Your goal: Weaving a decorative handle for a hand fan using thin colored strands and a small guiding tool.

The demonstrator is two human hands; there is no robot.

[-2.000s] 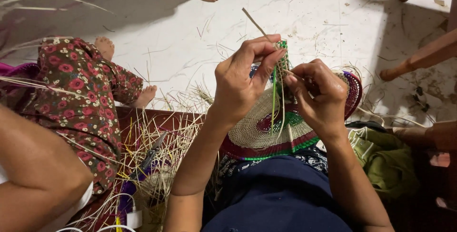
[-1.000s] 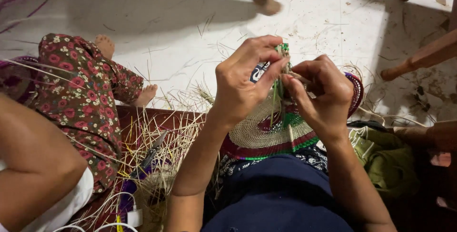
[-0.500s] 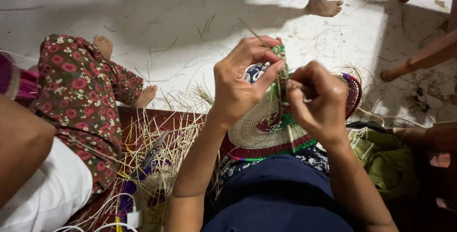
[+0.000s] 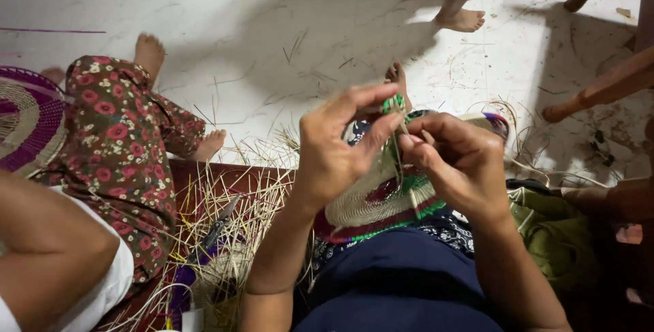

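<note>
Woven disc (image 4: pixel 381 202), coiled straw with red and green bands, rests tilted on the person's lap above the dark blue cloth (image 4: pixel 402 284). Left hand (image 4: pixel 337 151) pinches the disc's upper green rim between thumb and fingers. Right hand (image 4: pixel 456 161) has its fingers closed on a thin strand at the same rim, touching the left fingertips. Loose straw (image 4: pixel 231 216) and scissors (image 4: pixel 219 226) lie on the mat at left, beside a floral-clothed leg (image 4: pixel 122 148).

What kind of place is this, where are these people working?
Probably a home or small craft workshop where people sit on the floor weaving. Clues: loose pale straw strands strewn about, a round woven straw disc with green and red bands being worked, and a white stone-like floor.
</note>
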